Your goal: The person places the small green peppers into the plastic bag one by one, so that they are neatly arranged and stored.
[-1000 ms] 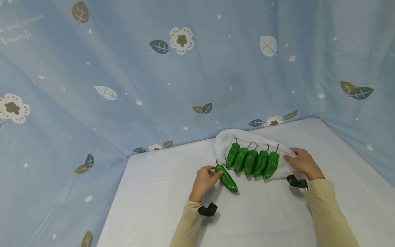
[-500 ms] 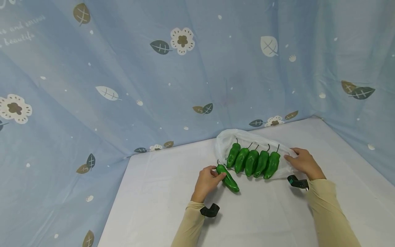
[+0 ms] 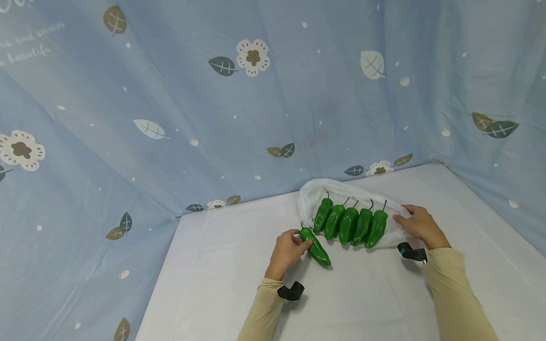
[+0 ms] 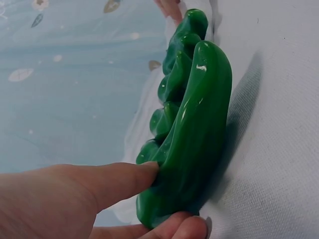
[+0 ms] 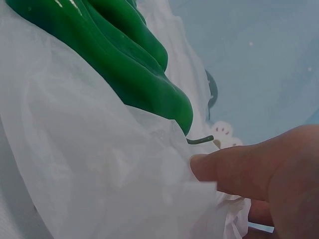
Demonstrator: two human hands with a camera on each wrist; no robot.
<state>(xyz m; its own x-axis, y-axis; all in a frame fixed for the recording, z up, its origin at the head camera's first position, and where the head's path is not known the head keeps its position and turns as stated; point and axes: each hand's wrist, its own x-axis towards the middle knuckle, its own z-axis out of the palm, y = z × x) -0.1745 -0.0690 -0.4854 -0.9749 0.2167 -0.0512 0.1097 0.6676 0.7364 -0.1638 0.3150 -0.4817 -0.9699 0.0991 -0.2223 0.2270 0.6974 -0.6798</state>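
My left hand [image 3: 286, 251] pinches a glossy green pepper [image 3: 316, 248] near its stem end, thumb on one side and fingertips on the other. The pepper lies slanted on the white cloth, its tip towards me. To its right, several like green peppers [image 3: 349, 226] lie side by side in a row on a thin white plastic bag [image 3: 311, 189], stems pointing away. At the bag's right end, my right hand [image 3: 420, 225] grips the crumpled plastic. In the right wrist view the thumb [image 5: 214, 167] presses on the bag close to a pepper's stem, and the other fingers are partly hidden.
A white cloth [image 3: 222, 279] covers the table. Blue curtains [image 3: 192, 85] printed with leaves and flowers hang behind the table and at both sides. The bag reaches close to the back curtain. A black wrist camera [image 3: 291, 291] juts from the left sleeve, another [image 3: 411, 252] from the right.
The left thumb has slid slightly to the right over the single pepper. The row of peppers, the bag and the right hand have stayed in place.
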